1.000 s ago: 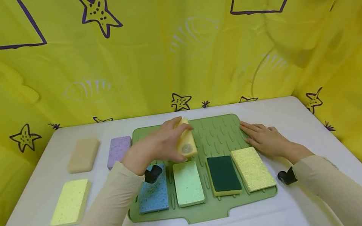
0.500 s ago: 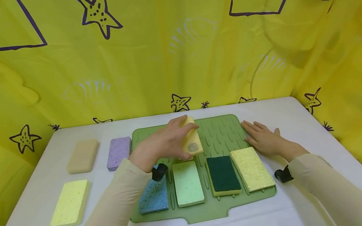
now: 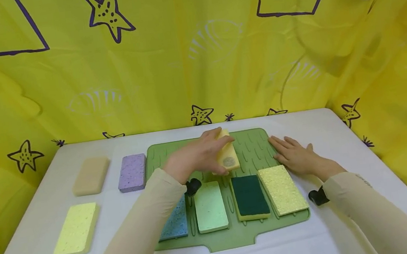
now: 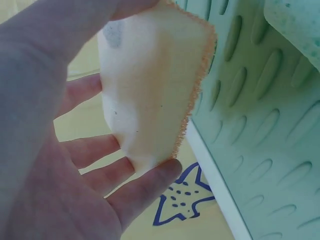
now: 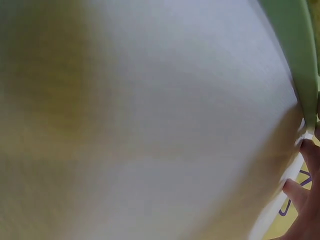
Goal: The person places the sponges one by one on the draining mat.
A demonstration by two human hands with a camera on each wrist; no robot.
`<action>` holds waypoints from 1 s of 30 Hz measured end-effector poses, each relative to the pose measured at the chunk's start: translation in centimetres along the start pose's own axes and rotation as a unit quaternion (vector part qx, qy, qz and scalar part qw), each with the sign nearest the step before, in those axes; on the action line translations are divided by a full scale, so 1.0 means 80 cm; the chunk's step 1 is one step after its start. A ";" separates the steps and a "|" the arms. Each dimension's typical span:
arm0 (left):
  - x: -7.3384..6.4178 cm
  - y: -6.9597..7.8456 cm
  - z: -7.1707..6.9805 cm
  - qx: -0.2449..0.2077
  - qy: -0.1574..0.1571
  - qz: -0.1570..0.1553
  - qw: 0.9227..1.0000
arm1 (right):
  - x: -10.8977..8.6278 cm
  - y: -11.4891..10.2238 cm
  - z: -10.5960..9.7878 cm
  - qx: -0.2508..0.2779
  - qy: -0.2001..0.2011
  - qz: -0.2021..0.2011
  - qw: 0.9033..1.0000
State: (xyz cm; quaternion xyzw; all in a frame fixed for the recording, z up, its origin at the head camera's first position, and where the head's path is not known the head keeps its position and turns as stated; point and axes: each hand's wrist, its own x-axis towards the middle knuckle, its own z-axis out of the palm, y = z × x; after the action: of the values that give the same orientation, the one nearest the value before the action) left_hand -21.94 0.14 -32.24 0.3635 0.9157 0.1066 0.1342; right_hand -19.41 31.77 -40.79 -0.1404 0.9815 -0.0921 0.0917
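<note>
My left hand (image 3: 201,155) grips a pale yellow sponge (image 3: 228,151) with a grey spot, above the back half of the green draining mat (image 3: 254,148). The left wrist view shows thumb and fingers pinching this sponge (image 4: 150,85) by its edges, its orange stitched side turned to the mat. My right hand (image 3: 296,155) lies with fingers extended at the mat's right edge, fingertips touching it. Along the mat's front lie a blue sponge (image 3: 177,222), partly hidden by the left arm, a mint sponge (image 3: 210,207), a dark green-topped scrub sponge (image 3: 250,196) and a speckled yellow sponge (image 3: 283,189).
Left of the mat, on the white table (image 3: 41,247), lie a purple sponge (image 3: 132,172), a beige sponge (image 3: 91,176) and a light yellow sponge (image 3: 76,229). A yellow patterned curtain (image 3: 165,72) stands behind and at both sides.
My left hand has moved to the right over the mat with the pale yellow sponge, and its forearm now covers more of the blue sponge. The right hand stays at the mat's edge.
</note>
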 end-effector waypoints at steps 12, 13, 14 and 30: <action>0.053 0.026 0.015 0.030 0.010 -0.014 0.999 | -0.004 0.005 0.002 -0.010 0.009 -0.003 1.000; 0.057 0.029 0.016 0.038 0.007 -0.016 0.999 | -0.004 0.005 0.002 -0.010 0.009 -0.003 1.000; 0.060 0.032 0.018 0.048 0.004 -0.018 0.999 | -0.005 0.006 0.003 -0.010 0.008 -0.002 1.000; 0.100 0.057 0.024 0.128 -0.008 -0.031 0.991 | -0.002 0.003 0.004 0.003 0.002 0.015 1.000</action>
State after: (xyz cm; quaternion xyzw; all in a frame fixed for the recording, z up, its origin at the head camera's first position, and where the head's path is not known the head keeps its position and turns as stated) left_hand -24.03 9.15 -34.05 0.3498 0.9316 -0.0183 0.0967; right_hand -19.29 31.97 -41.09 -0.1256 0.9833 -0.0941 0.0918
